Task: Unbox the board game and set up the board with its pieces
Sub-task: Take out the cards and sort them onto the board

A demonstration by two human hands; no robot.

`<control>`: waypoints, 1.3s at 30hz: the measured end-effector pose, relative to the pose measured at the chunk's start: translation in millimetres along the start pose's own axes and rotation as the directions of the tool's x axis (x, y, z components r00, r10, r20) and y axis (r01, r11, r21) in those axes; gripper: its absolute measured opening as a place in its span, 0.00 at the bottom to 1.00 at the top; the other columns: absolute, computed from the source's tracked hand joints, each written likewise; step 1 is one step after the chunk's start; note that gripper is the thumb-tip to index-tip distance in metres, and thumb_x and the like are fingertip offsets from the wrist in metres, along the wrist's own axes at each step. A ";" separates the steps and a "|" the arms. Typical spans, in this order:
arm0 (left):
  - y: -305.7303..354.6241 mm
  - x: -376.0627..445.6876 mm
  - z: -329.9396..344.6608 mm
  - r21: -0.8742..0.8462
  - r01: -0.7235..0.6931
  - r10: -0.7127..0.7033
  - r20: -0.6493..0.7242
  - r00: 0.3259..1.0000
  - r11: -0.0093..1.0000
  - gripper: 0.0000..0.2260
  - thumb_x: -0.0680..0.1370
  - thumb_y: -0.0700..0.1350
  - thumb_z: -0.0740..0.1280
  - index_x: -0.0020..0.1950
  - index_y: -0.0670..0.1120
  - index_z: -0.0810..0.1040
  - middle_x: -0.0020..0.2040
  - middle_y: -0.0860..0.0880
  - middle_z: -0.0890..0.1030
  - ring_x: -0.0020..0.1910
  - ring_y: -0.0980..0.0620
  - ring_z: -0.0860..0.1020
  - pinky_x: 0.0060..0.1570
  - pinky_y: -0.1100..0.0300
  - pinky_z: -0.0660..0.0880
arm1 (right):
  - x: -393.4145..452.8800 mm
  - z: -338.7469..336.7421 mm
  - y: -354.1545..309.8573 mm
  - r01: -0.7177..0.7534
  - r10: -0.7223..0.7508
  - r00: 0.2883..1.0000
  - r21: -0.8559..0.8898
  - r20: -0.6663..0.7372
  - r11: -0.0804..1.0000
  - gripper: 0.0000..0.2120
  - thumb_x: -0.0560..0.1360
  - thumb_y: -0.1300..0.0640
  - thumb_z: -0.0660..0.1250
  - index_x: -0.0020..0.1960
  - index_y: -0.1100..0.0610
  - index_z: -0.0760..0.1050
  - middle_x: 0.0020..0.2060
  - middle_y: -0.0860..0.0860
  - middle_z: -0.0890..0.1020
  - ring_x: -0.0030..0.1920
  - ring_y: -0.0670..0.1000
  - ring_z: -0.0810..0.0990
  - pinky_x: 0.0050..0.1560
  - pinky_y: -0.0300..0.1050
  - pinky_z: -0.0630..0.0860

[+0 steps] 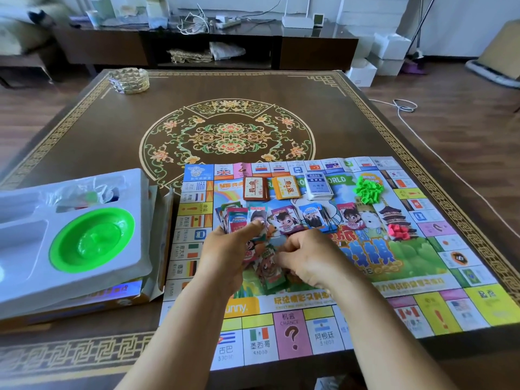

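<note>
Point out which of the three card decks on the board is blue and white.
The right-hand deck, nearest the green houses; the other two are brown and orange.

Both hands (284, 254) sort banknotes (270, 270) over the board (422, 291).

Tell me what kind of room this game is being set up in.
Most likely a home living room. The game board lies on a low patterned coffee table, beyond it stands a dark media console with a white router and tangled cables, and the floor is wood.
</note>
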State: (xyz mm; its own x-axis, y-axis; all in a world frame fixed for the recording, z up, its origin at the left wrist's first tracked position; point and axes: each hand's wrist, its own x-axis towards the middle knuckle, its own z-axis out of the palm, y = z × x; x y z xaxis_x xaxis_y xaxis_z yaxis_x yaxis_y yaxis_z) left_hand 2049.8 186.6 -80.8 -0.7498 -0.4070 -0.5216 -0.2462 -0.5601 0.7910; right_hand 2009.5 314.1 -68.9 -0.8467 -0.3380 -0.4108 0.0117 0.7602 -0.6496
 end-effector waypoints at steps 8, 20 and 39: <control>-1.9 -5.8 4.9 0.040 0.023 -0.027 0.086 0.996 0.999 0.07 0.72 0.38 0.72 0.48 0.40 0.78 0.36 0.45 0.83 0.30 0.52 0.81 0.27 0.63 0.74 | -2.4 -1.2 -7.0 0.076 -0.023 0.991 0.429 -0.129 0.900 0.09 0.75 0.52 0.68 0.38 0.53 0.77 0.18 0.41 0.72 0.24 0.41 0.68 0.29 0.38 0.64; -0.8 -4.6 6.8 -0.034 0.099 -0.090 0.201 0.975 0.995 0.08 0.79 0.38 0.62 0.56 0.35 0.71 0.37 0.43 0.77 0.31 0.50 0.74 0.31 0.61 0.72 | -0.5 -37.0 15.8 0.003 0.134 0.947 0.427 -0.291 0.904 0.04 0.73 0.56 0.71 0.43 0.57 0.79 0.29 0.50 0.76 0.27 0.46 0.70 0.29 0.39 0.67; -10.7 -5.7 16.6 0.055 0.037 -0.046 0.160 0.986 0.998 0.10 0.74 0.38 0.70 0.53 0.36 0.78 0.40 0.41 0.83 0.34 0.48 0.82 0.29 0.61 0.77 | -7.3 -25.5 14.7 0.028 -0.004 0.997 0.289 -0.083 0.957 0.09 0.71 0.50 0.72 0.43 0.54 0.77 0.40 0.49 0.83 0.42 0.47 0.80 0.41 0.42 0.75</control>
State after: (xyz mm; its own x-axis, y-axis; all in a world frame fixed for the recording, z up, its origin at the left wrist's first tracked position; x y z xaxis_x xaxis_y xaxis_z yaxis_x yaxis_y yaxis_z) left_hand 2046.5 206.9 -81.0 -0.8266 -0.2599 -0.4993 -0.3076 -0.5342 0.7874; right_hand 2002.2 342.0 -59.1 -0.8878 -0.2940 -0.3539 0.1413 0.5578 -0.8179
